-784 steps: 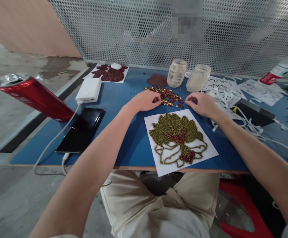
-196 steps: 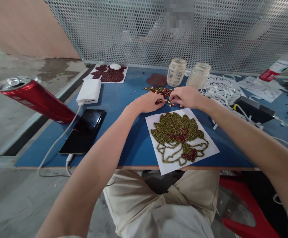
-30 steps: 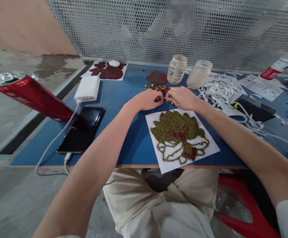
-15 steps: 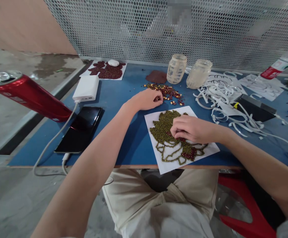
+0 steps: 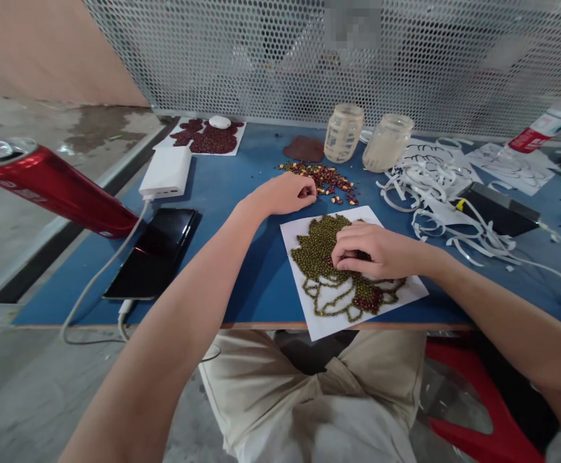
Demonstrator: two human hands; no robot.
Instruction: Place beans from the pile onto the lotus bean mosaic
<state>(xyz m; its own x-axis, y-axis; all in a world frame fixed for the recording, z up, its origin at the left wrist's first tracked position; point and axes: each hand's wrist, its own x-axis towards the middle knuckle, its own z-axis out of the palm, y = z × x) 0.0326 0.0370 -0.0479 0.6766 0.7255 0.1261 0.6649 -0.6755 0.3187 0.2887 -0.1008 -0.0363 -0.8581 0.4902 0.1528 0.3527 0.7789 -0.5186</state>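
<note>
A white sheet of paper [image 5: 296, 226] lies at the table's near edge, bearing a picture made of green mung beans [image 5: 312, 251]. Dark red beans [image 5: 368, 299] fill a patch low in the picture, and a few more show beside my right fingertips. My right hand [image 5: 374, 249] rests on the picture with its fingers pinched together; whatever they hold is hidden. Beyond the sheet is a loose heap of mixed beans and yellow kernels [image 5: 331, 179]. At its near left side my left hand [image 5: 290, 194] sits with fingers curled closed, their contents out of sight.
Two cloudy jars [image 5: 344, 134] stand behind the heap, beside a brown patch [image 5: 304, 148]. Tangled white strips [image 5: 420, 186] and a black box [image 5: 500, 209] lie right. Leftward are a phone [image 5: 152, 254], white power bank [image 5: 166, 172] and tilted red can [image 5: 63, 190]. Perforated metal mesh [image 5: 242, 64] borders the back.
My right hand's fingers have shifted very slightly over the picture, the thumb and forefinger showing a little more gap behind the tips. My left hand stays in place.
</note>
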